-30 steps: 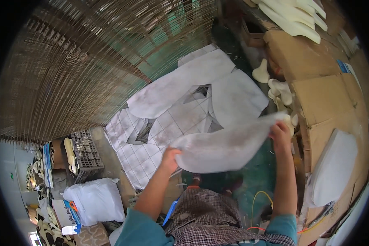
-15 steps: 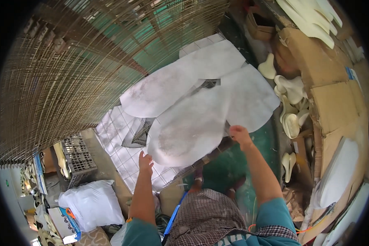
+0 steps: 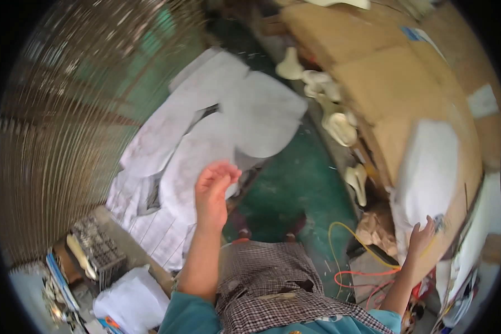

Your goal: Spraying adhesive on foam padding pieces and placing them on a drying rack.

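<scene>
My left hand [image 3: 216, 192] is raised over the near edge of the white, oval-lobed sheets [image 3: 178, 145]. Its fingers are loosely bent and apart, with nothing in them. Far over to the right, my right hand [image 3: 422, 238] reaches out with fingers spread. It is beside a small dark tool [image 3: 439, 222] whose kind I cannot make out, at the lower end of a white stack of sheets [image 3: 428, 172] on cardboard. The lobed sheets lie on a grid-lined white surface [image 3: 158, 234], with dark gaps between them.
Wire racks [image 3: 50, 167] stand along the left. Pale saddle-shaped pieces [image 3: 339, 128] line the cardboard's [image 3: 384, 83] edge. A yellow hose [image 3: 367, 240] and an orange hose [image 3: 367, 273] loop near my right arm. A crate [image 3: 97, 245] and white bag [image 3: 132, 300] are at lower left.
My view has swung right. My right hand has left the lobed sheets and stretched to the dark tool beside the white stack. My left hand has lifted and moved over the sheets' near edge.
</scene>
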Tool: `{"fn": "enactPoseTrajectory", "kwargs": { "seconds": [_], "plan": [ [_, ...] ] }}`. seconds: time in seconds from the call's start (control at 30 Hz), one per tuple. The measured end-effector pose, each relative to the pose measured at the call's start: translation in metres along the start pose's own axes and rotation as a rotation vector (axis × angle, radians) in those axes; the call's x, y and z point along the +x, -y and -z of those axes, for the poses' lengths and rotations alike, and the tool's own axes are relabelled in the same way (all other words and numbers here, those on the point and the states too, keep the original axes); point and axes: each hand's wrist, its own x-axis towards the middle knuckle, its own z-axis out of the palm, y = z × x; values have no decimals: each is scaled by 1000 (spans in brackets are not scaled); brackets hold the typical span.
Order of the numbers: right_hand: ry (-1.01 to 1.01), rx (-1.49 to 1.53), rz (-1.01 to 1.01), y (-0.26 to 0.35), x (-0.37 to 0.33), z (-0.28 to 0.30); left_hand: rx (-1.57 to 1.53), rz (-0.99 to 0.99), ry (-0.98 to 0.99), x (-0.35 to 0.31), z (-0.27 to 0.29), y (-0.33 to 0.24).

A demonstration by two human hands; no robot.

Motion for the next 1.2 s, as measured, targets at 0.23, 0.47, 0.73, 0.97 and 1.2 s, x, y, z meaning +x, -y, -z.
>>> {"fn": "enactPoseTrajectory", "kwargs": {
  "seconds": [0.23,0.47,0.73,0.97,1.2],
  "plan": [
    [323,143,-413,-131,-7,-64,309,-253,1165,-70,-262,-96],
    [158,28,-434,-143,-4,-35,373,-39,1551,-91,-316,-97],
    [70,426,-764,-187,-9,1,464,192,1981,-107,-402,-98],
    [98,951,-837,-101,-70,129,400,239,2117,-112,-405,-99],
    [-106,1286,-813,-24,-129,189,244,148,2071,-123,-381,-111]
  ]
}}
